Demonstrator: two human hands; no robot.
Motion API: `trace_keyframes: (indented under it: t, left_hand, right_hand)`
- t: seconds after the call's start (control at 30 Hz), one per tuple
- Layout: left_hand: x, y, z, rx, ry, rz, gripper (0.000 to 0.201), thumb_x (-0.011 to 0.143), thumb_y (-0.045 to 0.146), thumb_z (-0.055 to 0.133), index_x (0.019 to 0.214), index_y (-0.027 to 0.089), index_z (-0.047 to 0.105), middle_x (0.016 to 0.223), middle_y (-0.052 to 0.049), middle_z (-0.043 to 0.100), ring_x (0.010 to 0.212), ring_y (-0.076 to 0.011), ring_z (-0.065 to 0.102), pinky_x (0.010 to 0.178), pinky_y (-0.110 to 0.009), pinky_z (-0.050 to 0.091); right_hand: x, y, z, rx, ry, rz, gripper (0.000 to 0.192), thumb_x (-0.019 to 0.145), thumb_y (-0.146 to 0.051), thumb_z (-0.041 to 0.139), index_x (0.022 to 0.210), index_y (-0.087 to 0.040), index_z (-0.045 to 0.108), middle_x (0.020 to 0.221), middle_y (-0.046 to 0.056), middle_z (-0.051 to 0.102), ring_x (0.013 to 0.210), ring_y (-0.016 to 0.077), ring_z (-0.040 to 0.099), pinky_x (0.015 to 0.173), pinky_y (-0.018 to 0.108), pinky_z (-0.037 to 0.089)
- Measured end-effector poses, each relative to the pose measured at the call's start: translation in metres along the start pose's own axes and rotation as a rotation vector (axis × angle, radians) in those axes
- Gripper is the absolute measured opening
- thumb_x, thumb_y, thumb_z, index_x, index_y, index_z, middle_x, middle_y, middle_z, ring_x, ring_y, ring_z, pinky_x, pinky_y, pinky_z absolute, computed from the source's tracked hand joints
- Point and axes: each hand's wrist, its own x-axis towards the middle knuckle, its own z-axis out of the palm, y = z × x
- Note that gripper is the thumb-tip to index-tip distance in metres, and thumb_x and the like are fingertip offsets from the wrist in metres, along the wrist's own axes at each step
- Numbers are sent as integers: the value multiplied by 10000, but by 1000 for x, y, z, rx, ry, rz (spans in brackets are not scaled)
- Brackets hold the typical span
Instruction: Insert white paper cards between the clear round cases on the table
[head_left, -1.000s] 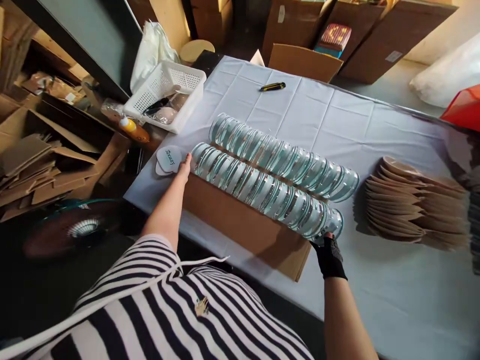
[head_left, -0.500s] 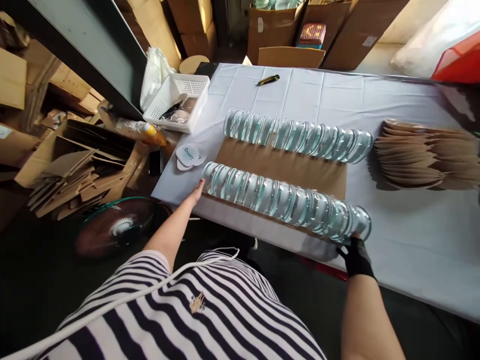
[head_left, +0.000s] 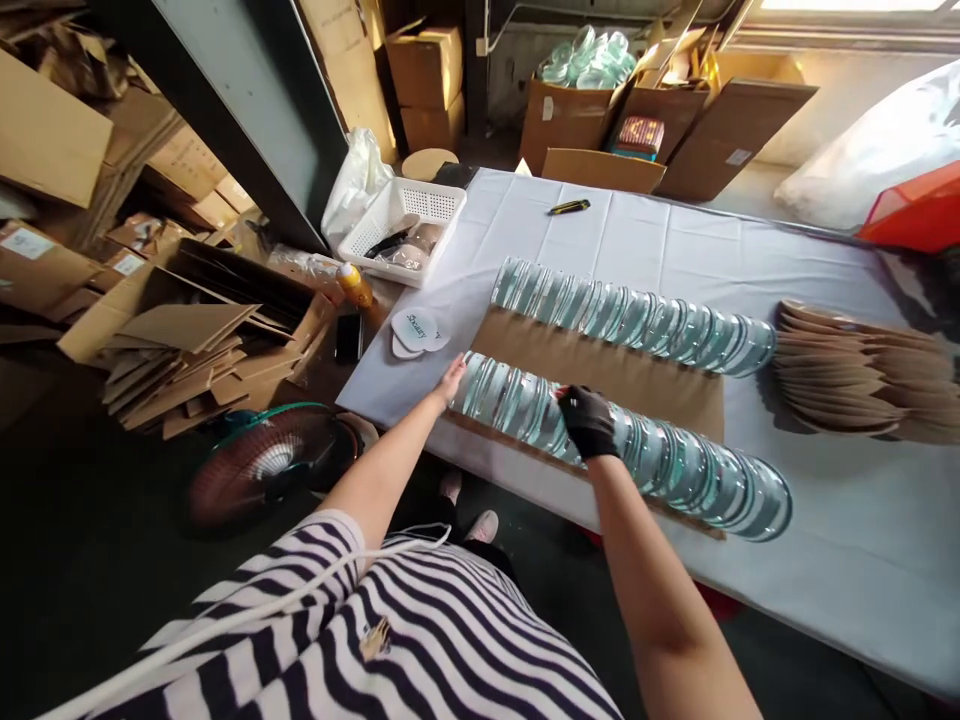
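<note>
Head view: two rows of clear round lids stood on a cardboard sheet (head_left: 600,365) on the bench (head_left: 825,560); near row (head_left: 675,465), far row (head_left: 637,315) untouched; left hand (head_left: 450,382) flat against the near row's end, grip spread; gloved right hand (head_left: 589,420) clamped mid-row; splitting looked just begun.

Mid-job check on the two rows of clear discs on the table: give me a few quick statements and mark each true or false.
1. The left hand touches the left end of the near row. True.
2. The gloved right hand holds the near row's right end. False: it rests further in, nearer the left end.
3. The far row lies along the cardboard sheet's far edge. True.
4. The utility knife lies in the white basket. False: it lies on the tablecloth.
</note>
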Motion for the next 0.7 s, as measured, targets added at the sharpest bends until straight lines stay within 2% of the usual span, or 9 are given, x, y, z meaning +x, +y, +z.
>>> trace_keyframes:
  t: [0.1, 0.2, 0.27, 0.33, 0.47, 0.57, 0.7]
  left_hand:
    - [0, -11, 8, -86, -63, -35, 542, 988, 349, 397, 1505, 193, 365, 1550, -84, 404, 1436, -206, 370, 1199, -369, 262]
    - [-2, -21, 10, -146, -103, -24, 545, 983, 363, 429, 1508, 227, 365, 1550, -65, 408, 1439, -230, 365, 1213, -398, 246]
    - [-2, -23, 11, -170, -125, 7, 544, 986, 383, 427, 1503, 219, 378, 1552, -78, 402, 1450, -249, 343, 1213, -391, 251]
    - [-3, -24, 11, -191, -144, 32, 542, 992, 373, 407, 1500, 185, 378, 1565, -101, 375, 1470, -243, 302, 1215, -358, 245]
    - [-5, -24, 11, -198, -172, 50, 538, 986, 355, 415, 1496, 193, 364, 1591, -100, 326, 1492, -211, 246, 1231, -344, 195]
    - [-6, -21, 8, -182, -186, 27, 531, 985, 383, 427, 1484, 209, 373, 1601, -94, 304, 1503, -230, 211, 1237, -360, 159]
    - [-5, -13, 5, -183, -234, 30, 527, 997, 400, 403, 1480, 192, 381, 1615, -73, 275, 1510, -215, 185, 1223, -298, 162]
  right_hand:
    - [53, -91, 30, -241, -220, -127, 389, 951, -359, 401, 1131, -212, 713, 1178, 114, 678, 1102, 227, 599, 907, 295, 433]
    - [99, -138, 51, -414, -486, -143, 412, 952, -371, 416, 1206, -185, 682, 1211, 132, 668, 1055, 227, 631, 831, 281, 463]
    - [121, -151, 59, -456, -607, -165, 381, 931, -355, 484, 1164, -141, 696, 1134, 130, 695, 966, 202, 655, 791, 262, 474]
    - [135, -157, 62, -479, -673, -205, 367, 925, -379, 535, 1129, -118, 693, 1062, 109, 708, 911, 180, 657, 804, 277, 491]
    - [143, -166, 64, -536, -747, -286, 421, 897, -461, 595, 1118, -113, 680, 1028, 93, 702, 925, 187, 657, 860, 345, 516]
    - [139, -173, 65, -567, -753, -331, 331, 862, -347, 620, 1102, -140, 717, 1064, 139, 706, 1011, 243, 656, 886, 353, 504]
    - [125, -173, 62, -591, -648, -425, 296, 884, -252, 539, 1119, -184, 708, 1123, 175, 692, 1100, 306, 635, 895, 419, 495]
